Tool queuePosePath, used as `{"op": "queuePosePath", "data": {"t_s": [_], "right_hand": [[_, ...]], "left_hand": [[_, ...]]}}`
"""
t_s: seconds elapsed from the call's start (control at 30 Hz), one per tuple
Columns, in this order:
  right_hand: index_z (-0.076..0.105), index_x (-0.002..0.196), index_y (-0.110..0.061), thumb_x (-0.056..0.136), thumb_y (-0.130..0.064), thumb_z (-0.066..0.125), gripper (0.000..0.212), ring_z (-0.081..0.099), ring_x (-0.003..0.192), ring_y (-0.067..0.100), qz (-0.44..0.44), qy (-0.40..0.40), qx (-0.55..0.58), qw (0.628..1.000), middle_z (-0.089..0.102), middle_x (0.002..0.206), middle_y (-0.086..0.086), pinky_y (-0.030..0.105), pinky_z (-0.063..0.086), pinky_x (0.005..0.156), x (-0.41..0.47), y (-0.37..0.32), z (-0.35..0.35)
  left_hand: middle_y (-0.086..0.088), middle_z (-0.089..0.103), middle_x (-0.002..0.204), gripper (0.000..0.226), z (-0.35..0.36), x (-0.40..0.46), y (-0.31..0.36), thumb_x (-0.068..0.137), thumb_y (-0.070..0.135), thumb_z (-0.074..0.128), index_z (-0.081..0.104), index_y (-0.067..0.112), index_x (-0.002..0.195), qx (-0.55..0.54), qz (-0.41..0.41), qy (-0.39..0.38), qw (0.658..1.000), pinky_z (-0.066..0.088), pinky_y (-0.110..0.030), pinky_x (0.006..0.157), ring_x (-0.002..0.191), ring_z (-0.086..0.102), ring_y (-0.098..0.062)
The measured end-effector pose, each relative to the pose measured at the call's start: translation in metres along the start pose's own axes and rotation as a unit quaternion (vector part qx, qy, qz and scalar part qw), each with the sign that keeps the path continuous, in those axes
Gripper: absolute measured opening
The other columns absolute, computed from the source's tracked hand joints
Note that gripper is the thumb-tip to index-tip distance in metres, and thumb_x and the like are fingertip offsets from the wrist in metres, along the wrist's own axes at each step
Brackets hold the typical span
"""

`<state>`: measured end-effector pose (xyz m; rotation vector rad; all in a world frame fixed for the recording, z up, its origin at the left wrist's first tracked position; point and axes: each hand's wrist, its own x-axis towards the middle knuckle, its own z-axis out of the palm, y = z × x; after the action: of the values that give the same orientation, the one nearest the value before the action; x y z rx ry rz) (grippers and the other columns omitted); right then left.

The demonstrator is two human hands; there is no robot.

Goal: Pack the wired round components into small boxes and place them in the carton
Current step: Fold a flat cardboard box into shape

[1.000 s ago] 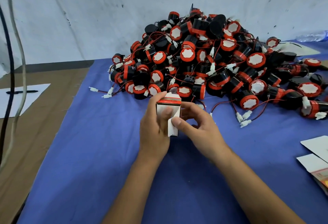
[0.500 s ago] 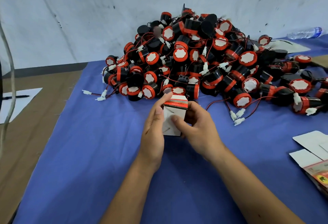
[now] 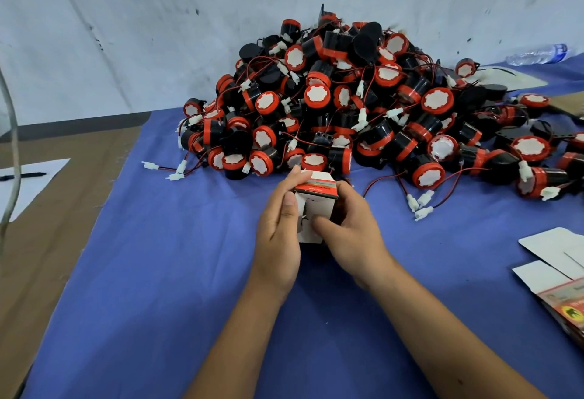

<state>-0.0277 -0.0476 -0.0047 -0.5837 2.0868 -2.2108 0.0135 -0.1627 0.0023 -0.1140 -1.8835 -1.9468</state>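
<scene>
White small box (image 3: 313, 209) | gripped by left hand (image 3: 278, 234) and right hand (image 3: 350, 228) fingers | above blue table (image 3: 158, 272) | component pile (image 3: 347, 107) behind

Even, soft light over my view, sharp at the centre and bent at the edges.

I see no hard shadows: only a faint dark patch on the blue cloth (image 3: 151, 272) just under my left hand (image 3: 278, 234) and right hand (image 3: 350, 228), so the light seems diffuse, from above. Beyond the hands, the black shells in the pile of components (image 3: 363, 107) carry small glossy highlights, and the white faces read bright without blowing out. The small box (image 3: 311, 209) between my fingers is slightly soft. Far left of the hands, a cable (image 3: 11, 133) bows with wide-angle distortion; to the far right, the flat cards (image 3: 556, 253) stretch and blur.
</scene>
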Motion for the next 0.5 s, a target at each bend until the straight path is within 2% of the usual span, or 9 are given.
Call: {"op": "queuePosePath", "data": {"t_s": [0.07,0.13,0.2,0.23,0.33,0.37,0.43,0.5], "right_hand": [[0.064,0.120,-0.027,0.087,0.005,0.064,0.046,0.072,0.100,0.015,0.003,-0.008,0.011,1.000,0.075,0.107,-0.003,0.038,0.061,0.082,0.000,-0.002,-0.001],[0.067,0.118,-0.030,0.087,-0.007,0.069,0.039,0.072,0.094,0.013,0.019,-0.053,0.070,0.996,0.076,0.104,-0.004,0.023,0.057,0.067,0.000,-0.008,-0.003],[0.070,0.116,-0.026,0.085,-0.018,0.071,0.032,0.071,0.090,0.015,0.036,-0.073,0.100,0.992,0.076,0.104,-0.001,0.019,0.050,0.059,0.000,-0.010,-0.005],[0.070,0.116,-0.025,0.084,-0.019,0.071,0.032,0.072,0.092,0.016,0.037,-0.067,0.096,0.992,0.076,0.106,0.000,0.020,0.050,0.059,0.000,-0.010,-0.005],[0.069,0.117,-0.026,0.086,-0.011,0.072,0.035,0.074,0.098,0.019,0.025,-0.055,0.083,0.995,0.077,0.110,0.000,0.020,0.054,0.065,0.000,-0.007,-0.004],[0.068,0.120,-0.025,0.086,-0.008,0.072,0.037,0.075,0.099,0.019,0.025,-0.065,0.088,0.994,0.077,0.111,0.001,0.021,0.055,0.066,0.001,-0.008,-0.006],[0.064,0.126,-0.020,0.085,-0.006,0.073,0.044,0.075,0.097,0.018,0.033,-0.100,0.104,0.989,0.077,0.110,0.003,0.022,0.055,0.066,0.003,-0.009,-0.012],[0.061,0.130,-0.018,0.083,-0.008,0.076,0.050,0.073,0.092,0.014,0.044,-0.130,0.102,0.985,0.077,0.109,0.004,0.020,0.054,0.064,0.004,-0.010,-0.017]], "left_hand": [[0.000,0.052,0.156,0.038,0.002,-0.002,0.002,0.111,0.025,0.033,0.060,0.021,0.138,0.007,0.015,0.000,1.000,0.042,-0.037,0.118,0.148,0.044,-0.013],[0.001,0.057,0.151,0.037,0.002,-0.001,0.003,0.113,0.024,0.033,0.062,0.023,0.134,-0.003,0.013,0.021,1.000,0.045,-0.026,0.112,0.143,0.049,-0.009],[0.003,0.063,0.144,0.038,-0.001,0.000,0.003,0.115,0.019,0.031,0.065,0.026,0.130,-0.022,-0.003,0.045,0.999,0.049,-0.028,0.109,0.136,0.055,-0.011],[0.006,0.065,0.140,0.039,-0.002,0.000,0.003,0.115,0.018,0.030,0.065,0.028,0.129,-0.027,-0.009,0.050,0.998,0.050,-0.030,0.107,0.134,0.058,-0.011],[0.012,0.068,0.133,0.038,-0.001,-0.001,0.005,0.114,0.016,0.030,0.064,0.022,0.131,-0.017,-0.001,0.054,0.998,0.051,-0.018,0.096,0.126,0.062,-0.004],[0.011,0.068,0.134,0.038,0.000,-0.001,0.005,0.114,0.016,0.030,0.064,0.020,0.131,-0.018,0.001,0.057,0.998,0.052,-0.018,0.096,0.126,0.062,-0.005],[0.003,0.067,0.138,0.038,0.000,-0.002,0.004,0.115,0.018,0.030,0.065,0.021,0.130,-0.033,-0.004,0.059,0.998,0.053,-0.028,0.102,0.130,0.061,-0.013],[-0.002,0.069,0.134,0.039,-0.003,-0.003,0.002,0.115,0.020,0.030,0.066,0.021,0.130,-0.050,-0.029,0.057,0.997,0.056,-0.037,0.101,0.126,0.064,-0.019]]}}
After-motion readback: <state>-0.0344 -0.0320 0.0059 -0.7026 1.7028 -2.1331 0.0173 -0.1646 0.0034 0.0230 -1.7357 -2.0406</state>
